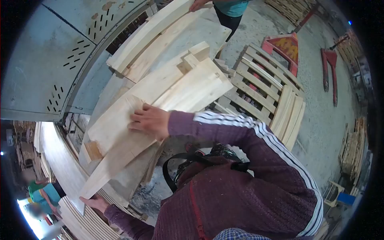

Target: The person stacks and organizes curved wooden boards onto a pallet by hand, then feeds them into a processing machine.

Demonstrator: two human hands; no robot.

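My left hand (96, 203) grips the near, narrow end of a pale wooden board (116, 162), with its fingers closed round the tip. The board slants up and to the right across the worktable. My right hand (152, 121) lies on the board's upper part, its fingers apart and slightly bent, pressing on the wood. Beneath and beyond it are wide pale boards (192, 90), with short wooden blocks (196, 56) at their far end. A small wood block (93, 151) lies left of the board.
A large grey machine cabinet (44, 56) stands at left. Across the table, another person's hand (197, 5) touches a long beam (150, 34). At right are a pallet (256, 86) with slats and a red pallet jack (283, 50). Stacked boards (86, 220) lie at lower left.
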